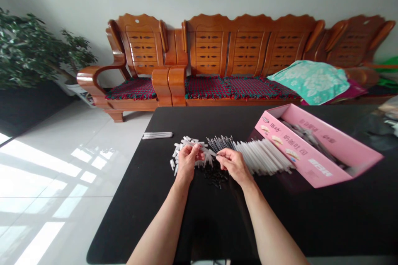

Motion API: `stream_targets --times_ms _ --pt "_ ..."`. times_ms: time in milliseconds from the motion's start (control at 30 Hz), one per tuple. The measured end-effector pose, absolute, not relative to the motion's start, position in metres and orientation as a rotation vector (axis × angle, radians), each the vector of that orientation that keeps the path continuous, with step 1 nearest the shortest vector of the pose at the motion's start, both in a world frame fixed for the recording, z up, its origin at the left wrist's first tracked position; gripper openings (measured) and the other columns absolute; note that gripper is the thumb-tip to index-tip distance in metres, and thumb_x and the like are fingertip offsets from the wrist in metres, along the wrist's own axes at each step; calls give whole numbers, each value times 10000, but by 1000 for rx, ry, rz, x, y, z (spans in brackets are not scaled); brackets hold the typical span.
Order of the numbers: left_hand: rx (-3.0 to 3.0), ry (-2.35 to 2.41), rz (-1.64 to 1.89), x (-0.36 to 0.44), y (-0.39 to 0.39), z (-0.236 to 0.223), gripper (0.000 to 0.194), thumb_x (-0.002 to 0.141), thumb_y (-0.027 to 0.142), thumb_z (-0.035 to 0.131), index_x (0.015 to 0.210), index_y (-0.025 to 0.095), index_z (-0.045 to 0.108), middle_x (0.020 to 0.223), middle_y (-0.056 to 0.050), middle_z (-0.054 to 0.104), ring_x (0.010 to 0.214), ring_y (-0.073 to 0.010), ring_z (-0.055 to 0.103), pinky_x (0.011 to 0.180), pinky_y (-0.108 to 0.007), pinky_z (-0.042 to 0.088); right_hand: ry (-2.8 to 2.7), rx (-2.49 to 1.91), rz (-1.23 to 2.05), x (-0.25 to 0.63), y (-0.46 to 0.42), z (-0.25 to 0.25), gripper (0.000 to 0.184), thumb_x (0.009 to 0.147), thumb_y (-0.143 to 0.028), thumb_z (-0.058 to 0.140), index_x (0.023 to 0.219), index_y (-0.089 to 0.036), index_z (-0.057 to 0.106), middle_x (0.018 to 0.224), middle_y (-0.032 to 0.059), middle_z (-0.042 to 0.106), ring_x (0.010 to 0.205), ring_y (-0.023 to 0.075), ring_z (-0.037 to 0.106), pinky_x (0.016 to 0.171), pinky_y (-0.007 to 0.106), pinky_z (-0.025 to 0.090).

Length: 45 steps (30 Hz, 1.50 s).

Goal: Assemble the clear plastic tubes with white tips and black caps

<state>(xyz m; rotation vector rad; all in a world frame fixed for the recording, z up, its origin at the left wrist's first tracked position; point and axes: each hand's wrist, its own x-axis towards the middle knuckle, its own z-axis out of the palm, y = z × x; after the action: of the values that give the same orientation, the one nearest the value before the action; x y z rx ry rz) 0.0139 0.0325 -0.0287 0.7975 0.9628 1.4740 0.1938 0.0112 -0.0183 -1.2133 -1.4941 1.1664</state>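
Note:
Between my two hands a whitish pen barrel (209, 151) lies slanted. My left hand (189, 157) is closed round its left part, and my right hand (231, 163) pinches at its right end. Whether a small part sits in the right fingertips is too small to tell. Around the left hand lies a pile of white pen caps (178, 153). Small black plugs (214, 176) are scattered below the hands. Dark pen refills with metal tips (220, 143) lie behind the right hand, beside a row of whitish pen barrels (267, 157).
A pink cardboard box (311, 153) with pen parts inside stands right on the black table (139, 215). A few white pens (157, 135) lie at the table's far left edge. Behind are a wooden bench (248, 45) with a green pillow (314, 80) and potted plants (27, 54).

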Motion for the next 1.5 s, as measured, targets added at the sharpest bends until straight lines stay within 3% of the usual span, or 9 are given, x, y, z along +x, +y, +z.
stream_targets --times_ms 100,267,400,567,733,900,1067,1200,1500 --pt "798 954 1472 13 33 -30 385 716 483 794 719 138 624 593 -15 643 490 -114 594 506 -231 503 -1479 -1205 1186 194 10 -16 310 833 -410 672 1024 -166 657 532 -53 565 480 121 509 498 232 378" --pt "804 956 1471 13 34 -31 385 713 479 798 733 129 640 596 -18 645 494 -117 601 509 -233 512 -1568 -1231 1137 194 9 -13 281 888 -425 595 838 -158 671 504 -40 536 456 107 462 474 233 334" --pt "791 960 1478 13 33 -30 389 707 479 803 736 126 642 588 -11 636 497 -111 597 507 -223 511 -1471 -1210 1194 193 9 -12 314 837 -427 662 1005 -162 648 524 -60 539 460 111 472 471 226 339" --pt "797 971 1481 12 33 -29 395 704 487 805 717 136 623 613 -21 654 501 -110 599 510 -225 513 -1576 -1242 1137 193 9 -11 318 906 -444 563 798 -159 657 485 -42 514 447 104 443 465 230 311" --pt "805 971 1466 12 34 -31 407 710 501 796 738 130 631 591 -13 641 497 -111 600 517 -227 514 -1469 -1213 1214 193 9 -14 333 825 -428 667 1014 -157 635 520 -65 532 453 106 462 464 222 326" --pt "802 976 1473 12 33 -30 414 696 500 804 743 128 630 604 -9 645 497 -109 600 515 -226 510 -1571 -1236 1131 194 10 -14 315 901 -443 570 806 -153 648 490 -46 502 447 97 438 463 227 312" --pt "800 966 1466 12 33 -30 403 708 490 800 756 121 645 594 -11 642 502 -112 605 515 -224 510 -1492 -1208 1194 195 11 -15 334 841 -440 658 1012 -154 644 512 -66 516 450 99 449 453 217 313" --pt "793 967 1473 12 34 -31 401 704 485 806 757 120 648 601 -13 647 501 -110 603 515 -225 511 -1560 -1228 1140 194 10 -16 314 899 -441 580 801 -152 656 478 -49 491 439 93 424 445 221 295" --pt "692 991 1592 3 37 -27 437 643 486 844 774 103 679 568 9 612 506 -107 597 509 -216 503 -1478 -1248 1149 199 11 -18 246 843 -402 646 819 -157 647 516 -54 501 453 95 438 449 215 321"
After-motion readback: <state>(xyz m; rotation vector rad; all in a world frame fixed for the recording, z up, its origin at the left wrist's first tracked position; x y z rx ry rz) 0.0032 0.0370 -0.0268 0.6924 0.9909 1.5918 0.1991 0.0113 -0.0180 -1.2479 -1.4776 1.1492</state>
